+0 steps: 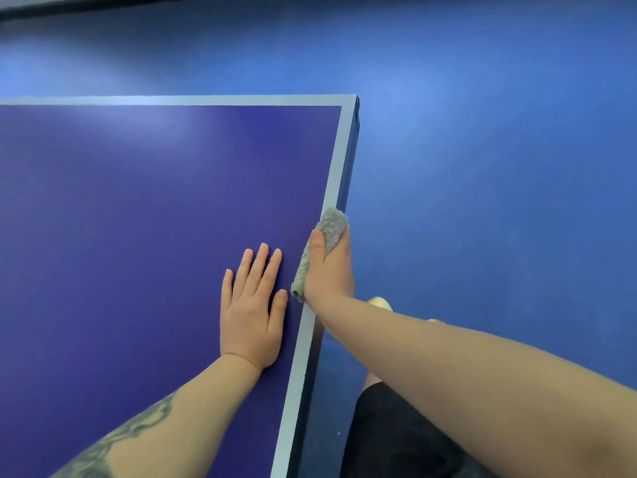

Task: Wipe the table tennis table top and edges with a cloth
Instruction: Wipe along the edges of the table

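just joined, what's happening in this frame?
A person is wiping the side edge of a blue table tennis table. The right hand grips a grey cloth folded over the table's white-lined edge, thumb on top and the other fingers hidden over the side. The left hand rests flat on the tabletop just inside that edge, fingers straight. The cloth sits partway along the edge, with the table's far corner ahead of it.

The right hand (329, 267) hides its fingers behind the grey cloth (320, 250) and the table's (138, 201) right edge. The table runs off the left and bottom borders. A pale shoe (379, 302) shows only partly behind the forearm.
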`<state>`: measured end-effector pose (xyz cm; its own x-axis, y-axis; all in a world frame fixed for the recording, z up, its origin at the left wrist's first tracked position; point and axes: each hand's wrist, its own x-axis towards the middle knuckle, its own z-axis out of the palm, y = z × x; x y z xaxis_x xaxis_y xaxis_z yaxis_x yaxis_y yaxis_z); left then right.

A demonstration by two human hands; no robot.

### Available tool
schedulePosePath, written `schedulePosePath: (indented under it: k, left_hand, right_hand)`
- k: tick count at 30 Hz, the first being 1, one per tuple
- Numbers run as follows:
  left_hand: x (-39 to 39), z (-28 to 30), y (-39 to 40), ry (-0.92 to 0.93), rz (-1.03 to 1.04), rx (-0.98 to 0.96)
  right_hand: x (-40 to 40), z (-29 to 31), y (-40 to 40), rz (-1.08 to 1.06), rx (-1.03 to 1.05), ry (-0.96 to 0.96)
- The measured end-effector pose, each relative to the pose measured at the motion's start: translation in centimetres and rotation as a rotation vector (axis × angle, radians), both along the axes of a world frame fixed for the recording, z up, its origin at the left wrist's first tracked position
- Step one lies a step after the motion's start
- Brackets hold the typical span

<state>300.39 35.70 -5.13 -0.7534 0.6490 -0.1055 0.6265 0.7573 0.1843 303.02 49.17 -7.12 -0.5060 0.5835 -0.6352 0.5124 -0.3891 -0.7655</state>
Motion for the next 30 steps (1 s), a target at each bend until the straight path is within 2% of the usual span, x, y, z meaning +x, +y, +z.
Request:
schedulePosePath:
  k: [3,8,12,16,22,26,30]
  left_hand:
    - [0.0,0.1,0.2,-0.003,0.003,-0.001]
    - [0.0,0.2,0.0,-0.006,0.003,-0.034]
    - [-0.2,0.5,0.9,0.046,0.000,-0.131]
    - [-4.2,0.8,5.2,-0.017,0.069,-0.095]
    - [-10.2,-0.2,14.2,0.047,0.115,-0.130]
    - [-12.0,-0.4,17.9,0.051,0.088,-0.132]
    - [-12.4,-0.7,18.4,0.051,0.079,-0.138]
  right_hand:
    - [-0.2,0.2,0.9,0.017,-0.015,-0.013]
    - [3.1,1.0,-2.3,0.086,-0.071,-0.011]
    - [-1.9,0.3,3.4,0.041,-0.058,0.022]
    - [-4.9,-0.1,7.6,0.033,-0.034,0.041]
    - [-0.9,1.1,3.3,0.107,-0.057,-0.019]
    - [-6.3,0.2,8.6,0.029,-0.005,0.000]
    - [-10.0,0.1,13.0,-0.020,0.044,0.017]
